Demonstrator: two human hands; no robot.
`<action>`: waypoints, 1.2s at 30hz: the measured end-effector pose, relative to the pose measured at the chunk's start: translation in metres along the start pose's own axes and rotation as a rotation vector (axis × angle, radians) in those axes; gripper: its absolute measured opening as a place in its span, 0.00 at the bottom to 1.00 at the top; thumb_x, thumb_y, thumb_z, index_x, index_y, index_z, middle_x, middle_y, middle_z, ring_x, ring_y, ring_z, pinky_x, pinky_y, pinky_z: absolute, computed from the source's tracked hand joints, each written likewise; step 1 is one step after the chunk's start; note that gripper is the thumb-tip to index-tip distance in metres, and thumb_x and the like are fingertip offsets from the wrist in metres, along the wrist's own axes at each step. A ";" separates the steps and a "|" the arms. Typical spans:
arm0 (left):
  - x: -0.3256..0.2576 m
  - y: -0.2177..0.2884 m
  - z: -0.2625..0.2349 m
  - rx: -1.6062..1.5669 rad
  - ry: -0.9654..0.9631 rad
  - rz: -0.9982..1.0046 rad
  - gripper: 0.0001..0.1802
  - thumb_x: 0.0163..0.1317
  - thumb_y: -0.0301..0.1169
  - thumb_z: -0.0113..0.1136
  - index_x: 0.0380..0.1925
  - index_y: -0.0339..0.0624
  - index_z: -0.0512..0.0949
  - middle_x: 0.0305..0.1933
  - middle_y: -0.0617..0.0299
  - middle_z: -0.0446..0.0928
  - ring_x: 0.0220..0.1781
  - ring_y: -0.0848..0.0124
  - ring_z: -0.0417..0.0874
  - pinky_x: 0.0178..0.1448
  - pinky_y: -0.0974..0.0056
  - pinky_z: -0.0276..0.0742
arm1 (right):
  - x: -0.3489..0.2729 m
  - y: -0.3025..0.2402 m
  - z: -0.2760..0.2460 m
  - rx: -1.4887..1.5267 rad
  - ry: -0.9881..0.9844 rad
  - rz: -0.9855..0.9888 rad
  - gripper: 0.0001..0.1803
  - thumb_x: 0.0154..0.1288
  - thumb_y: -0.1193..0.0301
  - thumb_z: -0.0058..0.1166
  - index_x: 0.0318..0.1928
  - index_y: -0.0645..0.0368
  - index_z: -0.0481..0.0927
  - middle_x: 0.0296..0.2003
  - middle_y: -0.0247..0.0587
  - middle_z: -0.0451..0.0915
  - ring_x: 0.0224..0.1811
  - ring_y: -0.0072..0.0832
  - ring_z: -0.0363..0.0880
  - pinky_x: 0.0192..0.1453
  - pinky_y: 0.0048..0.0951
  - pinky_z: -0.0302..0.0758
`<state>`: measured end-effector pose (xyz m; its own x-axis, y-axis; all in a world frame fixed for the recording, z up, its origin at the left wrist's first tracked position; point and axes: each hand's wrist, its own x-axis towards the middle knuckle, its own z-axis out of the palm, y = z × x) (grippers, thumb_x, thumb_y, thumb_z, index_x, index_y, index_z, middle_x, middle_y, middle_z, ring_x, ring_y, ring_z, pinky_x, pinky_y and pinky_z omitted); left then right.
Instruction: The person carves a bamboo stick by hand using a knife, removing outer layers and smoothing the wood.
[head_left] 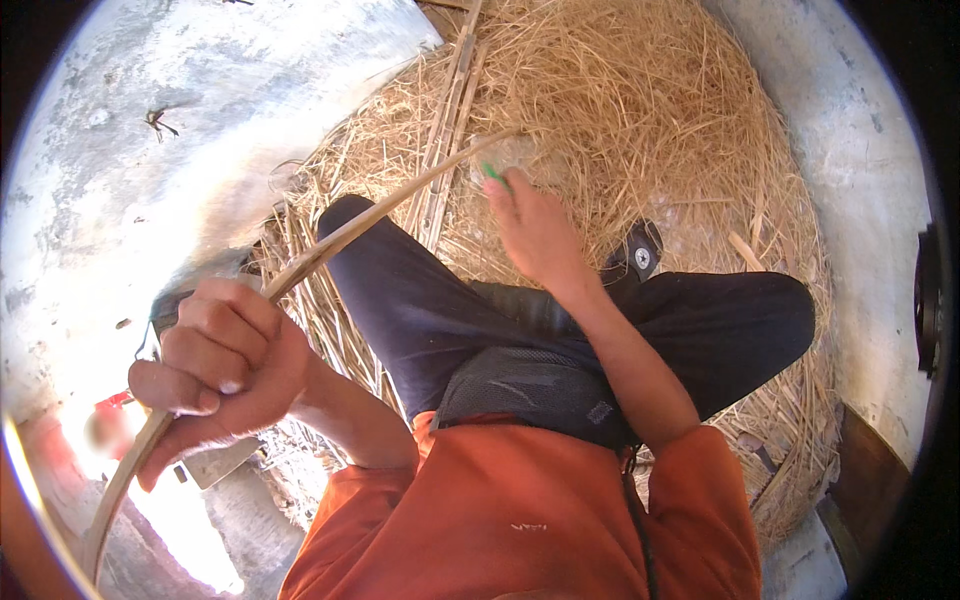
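Note:
A long, slightly bent wooden strip [350, 228], like split bamboo, runs from the lower left up to the middle of the view. My left hand [235, 355] is wrapped round its lower part, fingers closed. Beyond that fist the strip passes over my left knee and tapers to a thin far end above the straw. My right hand [540, 235] is closed just below the far end, with a small green object [493, 173] showing at its fingertips. The rest of that object is hidden or too small to name. I cannot tell whether it touches the strip.
Dry straw [640, 90] covers the floor around my crossed legs [410, 300]. Several long split strips [455, 110] lie on it ahead. Pale walls [850, 180] rise at both sides. A dark bag [530, 395] rests in my lap.

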<state>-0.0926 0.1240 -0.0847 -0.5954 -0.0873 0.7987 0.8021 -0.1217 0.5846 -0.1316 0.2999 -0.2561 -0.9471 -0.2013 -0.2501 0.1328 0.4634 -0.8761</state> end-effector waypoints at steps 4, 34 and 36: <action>-0.002 0.003 0.017 0.008 -0.015 -0.017 0.20 0.69 0.42 0.38 0.16 0.54 0.57 0.10 0.73 0.51 0.10 0.80 0.45 0.15 0.72 0.44 | 0.008 0.008 0.022 -0.020 -0.001 -0.030 0.28 0.73 0.54 0.32 0.37 0.69 0.75 0.23 0.65 0.77 0.29 0.60 0.77 0.38 0.55 0.72; -0.003 -0.004 0.016 -0.181 -0.088 0.027 0.37 0.55 0.73 0.32 0.17 0.47 0.59 0.07 0.70 0.52 0.06 0.78 0.48 0.08 0.71 0.48 | 0.054 0.082 0.017 -0.256 0.020 0.117 0.33 0.72 0.51 0.31 0.38 0.70 0.80 0.32 0.66 0.79 0.39 0.59 0.79 0.47 0.53 0.73; -0.002 -0.003 0.015 -0.130 -0.079 0.017 0.35 0.59 0.69 0.33 0.16 0.49 0.58 0.08 0.70 0.52 0.07 0.78 0.48 0.09 0.72 0.47 | 0.052 0.083 0.019 -0.302 -0.015 0.123 0.32 0.72 0.51 0.30 0.40 0.69 0.79 0.34 0.66 0.79 0.40 0.59 0.78 0.47 0.52 0.73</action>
<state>-0.0932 0.1390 -0.0862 -0.5719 -0.0126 0.8202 0.7965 -0.2480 0.5515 -0.1637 0.3114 -0.3501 -0.9245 -0.1395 -0.3549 0.1516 0.7196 -0.6776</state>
